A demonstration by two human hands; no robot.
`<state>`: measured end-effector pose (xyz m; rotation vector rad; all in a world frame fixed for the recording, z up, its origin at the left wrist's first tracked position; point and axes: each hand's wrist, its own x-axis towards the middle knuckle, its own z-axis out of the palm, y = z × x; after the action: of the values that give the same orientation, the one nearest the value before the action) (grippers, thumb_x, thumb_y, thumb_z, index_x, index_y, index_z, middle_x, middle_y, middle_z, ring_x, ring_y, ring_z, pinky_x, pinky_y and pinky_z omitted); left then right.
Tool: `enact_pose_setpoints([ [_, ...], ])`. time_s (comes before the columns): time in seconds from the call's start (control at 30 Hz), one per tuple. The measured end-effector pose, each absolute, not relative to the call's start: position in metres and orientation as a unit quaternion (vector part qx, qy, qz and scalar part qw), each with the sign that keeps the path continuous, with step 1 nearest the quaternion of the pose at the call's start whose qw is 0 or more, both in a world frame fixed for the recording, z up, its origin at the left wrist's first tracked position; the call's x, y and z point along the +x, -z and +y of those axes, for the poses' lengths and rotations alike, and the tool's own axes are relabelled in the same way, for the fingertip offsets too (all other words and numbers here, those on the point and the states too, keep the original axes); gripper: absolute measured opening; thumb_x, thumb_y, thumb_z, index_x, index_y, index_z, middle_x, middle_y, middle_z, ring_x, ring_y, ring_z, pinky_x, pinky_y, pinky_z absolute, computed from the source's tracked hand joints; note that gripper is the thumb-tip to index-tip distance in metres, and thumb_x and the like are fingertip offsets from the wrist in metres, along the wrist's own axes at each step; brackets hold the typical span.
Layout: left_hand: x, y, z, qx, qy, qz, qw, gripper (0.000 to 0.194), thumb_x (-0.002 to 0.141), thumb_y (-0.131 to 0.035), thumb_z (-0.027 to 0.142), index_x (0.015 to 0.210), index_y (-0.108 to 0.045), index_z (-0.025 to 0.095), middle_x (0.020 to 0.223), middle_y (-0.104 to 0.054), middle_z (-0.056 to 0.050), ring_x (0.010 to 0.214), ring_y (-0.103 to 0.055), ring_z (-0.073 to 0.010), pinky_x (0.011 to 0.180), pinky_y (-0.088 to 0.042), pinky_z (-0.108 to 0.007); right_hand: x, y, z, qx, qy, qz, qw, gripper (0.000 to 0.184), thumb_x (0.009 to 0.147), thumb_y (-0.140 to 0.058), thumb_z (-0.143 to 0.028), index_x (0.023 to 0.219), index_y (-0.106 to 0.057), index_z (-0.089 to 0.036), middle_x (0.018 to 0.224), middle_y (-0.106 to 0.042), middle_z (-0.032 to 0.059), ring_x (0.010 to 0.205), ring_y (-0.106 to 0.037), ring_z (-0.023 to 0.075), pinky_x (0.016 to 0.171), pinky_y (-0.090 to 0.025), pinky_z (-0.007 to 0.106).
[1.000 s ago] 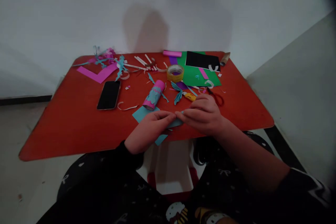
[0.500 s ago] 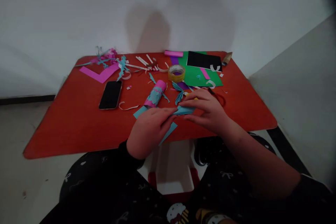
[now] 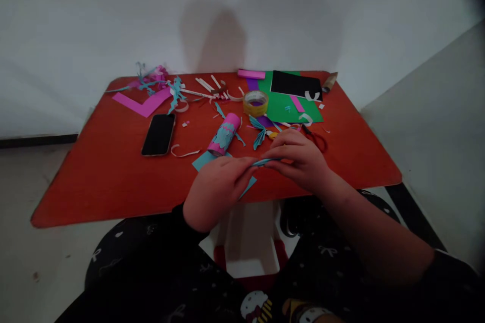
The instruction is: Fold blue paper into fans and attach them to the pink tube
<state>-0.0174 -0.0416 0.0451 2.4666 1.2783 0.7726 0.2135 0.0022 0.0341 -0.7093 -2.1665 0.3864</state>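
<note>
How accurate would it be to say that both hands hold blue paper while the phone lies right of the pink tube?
The phone lies left of the pink tube, not right, as the head view shows; the left hand and right hand do hold blue paper.

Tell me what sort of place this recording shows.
Probably an improvised craft spot indoors, perhaps at home: a red table bears a roll of tape, a cut piece of pink paper and a green sheet.

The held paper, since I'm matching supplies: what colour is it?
The held paper is light blue; head view.
</note>
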Motion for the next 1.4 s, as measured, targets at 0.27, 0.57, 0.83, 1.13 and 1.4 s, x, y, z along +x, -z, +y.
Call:
enact_pose_setpoints([
  [0.27, -0.020, -0.050, -0.040, 0.844, -0.259, 0.440, 0.167, 0.030, 0.103, -0.054, 0.034, 0.127, -0.069, 0.024, 0.114, -0.078, -0.003, 0.095, -0.074, -0.0190, 0.083, -0.054, -0.030, 0.215, -0.033, 0.002, -0.266, -0.124, -0.868, 0.402, 0.010, 0.095, -0.070, -0.031, 0.097, -0.075, -0.023, 0.084, -0.070, 0.0037, 0.082, -0.063, 0.0188, 0.079, -0.049, 0.036],
  [0.57, -0.018, -0.046, -0.038, 0.840, -0.304, 0.422, 0.157, 0.027, 0.103, -0.054, 0.034, 0.116, -0.073, 0.020, 0.106, -0.080, -0.005, 0.094, -0.074, -0.0184, 0.085, -0.055, -0.030, 0.215, -0.032, 0.000, -0.275, -0.113, -0.871, 0.390, 0.016, 0.094, -0.071, -0.037, 0.101, -0.075, -0.023, 0.086, -0.072, 0.0040, 0.085, -0.064, 0.0197, 0.083, -0.049, 0.037],
  [0.83, -0.020, -0.041, -0.036, 0.853, -0.274, 0.422, 0.140, 0.032, 0.104, -0.049, 0.038, 0.118, -0.073, 0.022, 0.098, -0.079, -0.007, 0.089, -0.074, -0.0204, 0.082, -0.056, -0.032, 0.217, -0.033, 0.000, -0.277, -0.091, -0.883, 0.367, 0.015, 0.096, -0.067, -0.036, 0.096, -0.073, -0.023, 0.087, -0.073, 0.0047, 0.086, -0.064, 0.0204, 0.085, -0.049, 0.038],
  [1.13, -0.020, -0.042, -0.033, 0.860, -0.265, 0.419, 0.121, 0.032, 0.104, -0.050, 0.036, 0.112, -0.075, 0.019, 0.094, -0.079, -0.006, 0.088, -0.073, -0.0182, 0.082, -0.055, -0.029, 0.217, -0.032, 0.000, -0.270, -0.068, -0.889, 0.363, 0.018, 0.098, -0.065, -0.037, 0.091, -0.071, -0.021, 0.083, -0.071, 0.0052, 0.083, -0.062, 0.0200, 0.082, -0.048, 0.038],
  [1.4, -0.018, -0.040, -0.034, 0.851, -0.273, 0.431, 0.128, 0.027, 0.103, -0.051, 0.033, 0.106, -0.075, 0.020, 0.095, -0.080, -0.004, 0.086, -0.073, -0.0180, 0.079, -0.053, -0.029, 0.213, -0.031, 0.000, -0.271, -0.091, -0.881, 0.378, 0.017, 0.097, -0.065, -0.034, 0.086, -0.069, -0.022, 0.080, -0.070, 0.0049, 0.082, -0.062, 0.0203, 0.080, -0.049, 0.037],
])
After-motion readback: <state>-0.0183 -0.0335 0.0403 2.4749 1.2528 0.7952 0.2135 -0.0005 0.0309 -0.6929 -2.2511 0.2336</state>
